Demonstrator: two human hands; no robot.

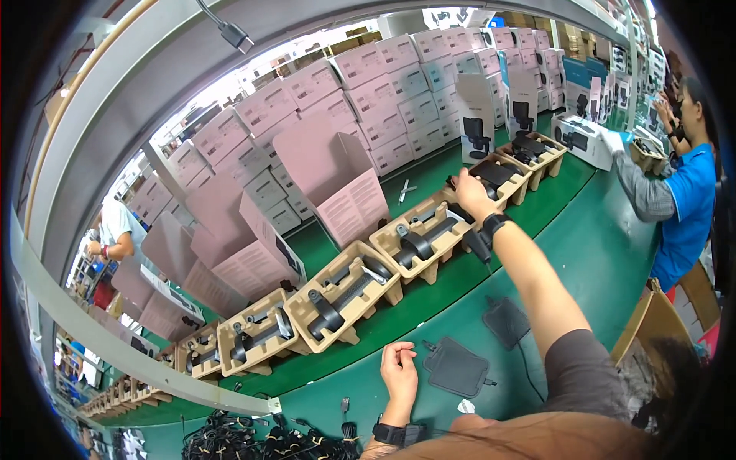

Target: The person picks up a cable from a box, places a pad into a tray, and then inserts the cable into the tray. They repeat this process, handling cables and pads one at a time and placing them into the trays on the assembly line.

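From the head camera, a green conveyor desk (583, 253) runs from the lower left to the upper right, carrying a row of brown moulded pulp trays, each with black parts nested in it. The right hand (469, 193) is stretched far out over one tray (502, 180) toward the far end of the row, its grip closed down on a flat black part (494, 173) lying in that tray, so the step in hand looks like seating or adjusting that part in its recess. The left hand (399, 370) rests on the near edge of the desk, fingers curled and holding nothing that shows, just beside a flat black pad (458, 367); a second black pad (506, 320) lies a little farther along the near edge. Black coiled cables (253, 441) are heaped at the near left corner. Open pink cartons (337, 184) stand behind the trays. Another person in a blue shirt (686, 207) works at the far right end. The next move likely calls for pressing the part flat, then drawing the arm back toward the pads.
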